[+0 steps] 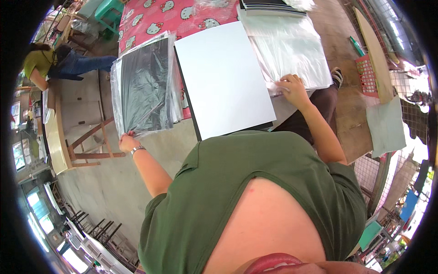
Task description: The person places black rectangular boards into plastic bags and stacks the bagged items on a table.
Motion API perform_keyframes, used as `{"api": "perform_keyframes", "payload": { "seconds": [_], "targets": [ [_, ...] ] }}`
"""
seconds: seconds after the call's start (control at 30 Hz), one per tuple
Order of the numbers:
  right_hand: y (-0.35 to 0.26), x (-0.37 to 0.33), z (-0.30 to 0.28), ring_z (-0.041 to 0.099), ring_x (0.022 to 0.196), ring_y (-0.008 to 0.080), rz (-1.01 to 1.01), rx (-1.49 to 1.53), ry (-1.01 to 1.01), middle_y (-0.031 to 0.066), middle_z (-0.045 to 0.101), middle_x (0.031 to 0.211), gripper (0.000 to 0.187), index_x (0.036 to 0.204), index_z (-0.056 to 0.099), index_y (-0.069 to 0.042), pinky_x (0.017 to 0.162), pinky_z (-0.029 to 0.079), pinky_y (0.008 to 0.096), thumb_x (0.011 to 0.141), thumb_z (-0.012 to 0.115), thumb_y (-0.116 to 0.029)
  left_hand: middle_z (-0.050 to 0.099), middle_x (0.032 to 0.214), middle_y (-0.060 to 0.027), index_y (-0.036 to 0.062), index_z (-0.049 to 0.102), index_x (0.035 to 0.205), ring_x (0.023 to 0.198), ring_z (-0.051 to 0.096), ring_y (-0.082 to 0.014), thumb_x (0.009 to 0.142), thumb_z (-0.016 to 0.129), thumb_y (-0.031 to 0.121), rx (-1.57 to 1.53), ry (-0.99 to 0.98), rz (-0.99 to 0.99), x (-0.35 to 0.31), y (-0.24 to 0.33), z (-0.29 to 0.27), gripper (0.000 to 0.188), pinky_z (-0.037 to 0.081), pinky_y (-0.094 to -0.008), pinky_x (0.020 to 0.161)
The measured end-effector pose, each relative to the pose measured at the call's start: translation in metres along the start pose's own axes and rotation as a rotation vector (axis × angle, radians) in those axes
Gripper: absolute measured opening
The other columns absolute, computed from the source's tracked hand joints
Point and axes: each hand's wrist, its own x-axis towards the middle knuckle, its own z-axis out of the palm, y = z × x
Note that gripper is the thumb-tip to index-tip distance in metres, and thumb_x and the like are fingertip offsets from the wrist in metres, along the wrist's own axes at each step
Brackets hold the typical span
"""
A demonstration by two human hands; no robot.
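My left hand (128,142), with a metal watch (137,149) on its wrist, is closed on the lower left corner of a clear plastic sleeve around black sheets (145,89). That bagged pile lies at the left of the table, its plastic wrinkled and shiny. My right hand (294,90) pinches the near edge of a pile of clear plastic bags (292,52) at the right. Between the two piles a large white sheet (226,80) lies flat. Black edges of a board or sheet (190,102) show beneath it along its left side and near corner.
A pink patterned cloth (153,20) covers the table. More black sheets (273,8) rest on the bags at the back right. A red basket (367,75) stands right. At the far left, another person (68,62) is beside a wooden table (57,132). A green stool (109,13) stands behind.
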Motion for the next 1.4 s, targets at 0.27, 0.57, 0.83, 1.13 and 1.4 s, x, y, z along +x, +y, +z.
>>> {"api": "perform_keyframes", "payload": {
  "seconds": [0.27,0.57,0.83,1.13,1.4],
  "targets": [
    [0.0,0.016,-0.017,0.059,0.084,0.0213,0.076,0.485,0.108,0.0107,0.061,0.084,0.015,0.075,0.051,0.0,0.075,0.044,0.0305,0.071,0.065,0.002,0.056,0.092,-0.0192,-0.0073,0.05,0.088,0.08,0.059,-0.0213,0.077,0.058,-0.003,0.35,0.2,0.233,-0.036,0.022,0.005,0.015,0.051,-0.0344,0.065],
    [-0.078,0.059,-0.09,0.06,0.07,0.0251,-0.159,0.226,0.069,0.0135,0.06,0.079,0.018,0.099,0.052,-0.002,0.066,0.047,0.0298,0.081,0.05,0.003,0.049,0.124,-0.0109,0.0087,0.046,0.123,0.114,0.047,-0.0247,0.069,0.075,0.016,0.156,-1.666,0.881,-0.32,0.086,0.087,0.062,0.04,-0.0342,0.093],
    [-0.138,0.044,-0.138,0.047,0.059,0.0051,0.228,0.558,0.239,0.0007,0.052,0.066,0.017,0.093,0.051,-0.003,0.055,0.039,0.0207,0.081,0.063,-0.007,0.062,0.093,-0.0035,-0.0009,0.058,0.1,0.084,0.055,-0.0067,0.08,0.063,0.005,-0.043,-2.203,-0.05,-0.383,0.103,0.102,0.021,0.045,-0.022,0.072],
    [-0.134,0.055,-0.111,0.051,0.067,0.0069,0.162,0.714,-0.004,-0.0003,0.057,0.074,0.007,0.088,0.06,0.0,0.062,0.042,0.0215,0.084,0.057,-0.004,0.056,0.079,-0.0034,0.0048,0.051,0.084,0.073,0.051,-0.0074,0.076,0.062,-0.006,-0.35,-1.843,-0.295,-0.354,0.125,0.086,0.017,0.042,-0.0202,0.066],
    [-0.151,0.076,-0.101,0.054,0.055,0.009,0.463,1.412,-0.52,0.0017,0.059,0.07,0.021,0.079,0.063,-0.006,0.049,0.043,0.0244,0.081,0.064,-0.026,0.06,0.087,-0.0034,0.0037,0.054,0.099,0.083,0.055,-0.0109,0.089,0.051,0.015,-0.363,-1.802,-0.618,-0.317,0.132,0.089,0.016,0.041,-0.0264,0.08]
  ]
}}
